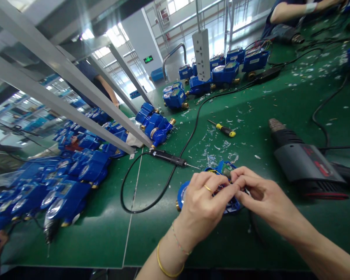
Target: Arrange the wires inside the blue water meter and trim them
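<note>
An opened blue water meter (pixel 182 191) lies on the green bench under both my hands, its brass fitting showing at the left. A green circuit board (pixel 226 171) and a bit of yellow wire are visible in its casing. My left hand (pixel 205 194), with a ring and bracelets, reaches over the meter with its fingers pinched together. From the other side my right hand (pixel 261 192) meets it, thumb and fingertips closed at the meter's right edge. What the fingertips hold is hidden. Just beyond the meter lies a black electric screwdriver (pixel 169 157), its bit pointing toward it.
A heat gun (pixel 307 163) lies at the right, and a yellow-black screwdriver (pixel 222 128) farther back. Plastic scraps litter the bench (pixel 163 241). Many blue meters (pixel 90 165) crowd the left side behind grey posts. A power strip (pixel 201 54) hangs overhead. Other people's arms show at the edges.
</note>
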### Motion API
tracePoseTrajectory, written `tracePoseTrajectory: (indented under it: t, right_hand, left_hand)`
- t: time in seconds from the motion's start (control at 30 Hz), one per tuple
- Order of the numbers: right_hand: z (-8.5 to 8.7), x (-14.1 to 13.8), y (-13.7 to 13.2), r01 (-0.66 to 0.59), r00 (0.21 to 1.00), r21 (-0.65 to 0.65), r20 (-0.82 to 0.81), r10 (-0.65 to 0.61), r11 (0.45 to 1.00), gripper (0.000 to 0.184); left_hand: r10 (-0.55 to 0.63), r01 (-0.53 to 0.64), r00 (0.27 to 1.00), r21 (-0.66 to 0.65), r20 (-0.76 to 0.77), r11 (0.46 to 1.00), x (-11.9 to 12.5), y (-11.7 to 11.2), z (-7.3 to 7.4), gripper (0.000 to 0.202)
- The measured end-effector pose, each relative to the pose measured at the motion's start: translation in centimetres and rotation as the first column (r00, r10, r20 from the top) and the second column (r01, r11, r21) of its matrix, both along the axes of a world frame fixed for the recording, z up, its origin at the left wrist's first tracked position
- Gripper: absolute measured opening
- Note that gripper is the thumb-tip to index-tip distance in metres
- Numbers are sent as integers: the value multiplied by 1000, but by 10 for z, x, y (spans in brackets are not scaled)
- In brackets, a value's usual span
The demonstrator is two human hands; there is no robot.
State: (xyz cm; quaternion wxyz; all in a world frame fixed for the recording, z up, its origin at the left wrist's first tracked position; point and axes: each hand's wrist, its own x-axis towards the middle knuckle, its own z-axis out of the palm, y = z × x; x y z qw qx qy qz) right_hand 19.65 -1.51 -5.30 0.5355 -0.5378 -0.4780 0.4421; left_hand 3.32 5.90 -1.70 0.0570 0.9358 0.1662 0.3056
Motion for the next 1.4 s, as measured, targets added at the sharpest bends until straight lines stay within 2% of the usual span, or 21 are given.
tracePoseTrajectory:
  t: [0.07, 0.17, 0.3, 0.4, 0.53, 0.63, 0.83, 1.0, 1.03, 1.07, 1.1, 1.13, 1.27, 1.4]
  right_hand:
    - [0, 1, 1, 9, 1000, 9, 9, -9, 1000, 22]
    - [2, 1, 1, 26, 998, 30, 61, -27, 999, 20]
    - [8, 0, 1, 76, 950, 139, 291, -114, 987, 15]
    - [14, -3, 1, 70, 879, 255, 441, -181, 964, 16]
    - [17, -5, 5, 31, 850, 316, 491, -191, 948, 20]
    - [16, -6, 8, 29, 842, 342, 499, -207, 939, 19]
    - [13, -10, 12, 49, 835, 384, 492, -249, 922, 19]
    - [13, -9, 12, 56, 853, 375, 464, -240, 925, 19]
    - [12, -8, 11, 68, 858, 364, 454, -240, 929, 18]
    - [12, -7, 11, 82, 862, 353, 444, -244, 932, 17]
    - [11, -6, 10, 95, 866, 345, 434, -248, 934, 17]
    - [10, -5, 9, 106, 869, 340, 425, -254, 934, 16]
    - [9, -4, 8, 104, 873, 329, 422, -245, 939, 14]
    - [12, -6, 8, 90, 857, 364, 446, -259, 927, 15]
  left_hand:
    - [-65, 64, 997, -22, -47, 998, 2, 5, 2, 12]
    - [-117, 110, 988, -75, -101, 991, 4, 14, 3, 18]
    - [-173, 140, 975, -224, -137, 965, 3, 21, 2, 21]
    - [-147, 101, 985, -395, -89, 913, 3, 23, 1, 18]
    - [-32, 47, 999, -633, 34, 773, 8, 22, 0, 10]
    - [64, 36, 993, -753, 104, 658, 11, 20, 0, 9]
    - [181, 12, 977, -879, 112, 476, 12, 18, -3, 6]
    - [237, 54, 965, -974, 108, 222, 12, 19, -6, 8]
    - [228, 63, 968, -979, 107, 192, 12, 19, -6, 8]
    - [214, 62, 972, -981, 102, 186, 12, 20, -5, 8]
    - [195, 48, 977, -977, 89, 207, 12, 20, -4, 8]
    - [174, 24, 982, -967, 70, 253, 12, 20, -3, 7]
    - [122, -87, 992, -857, -28, 508, 9, 19, 3, 8]
    - [67, -103, 995, -664, -80, 740, 4, 14, 8, 10]
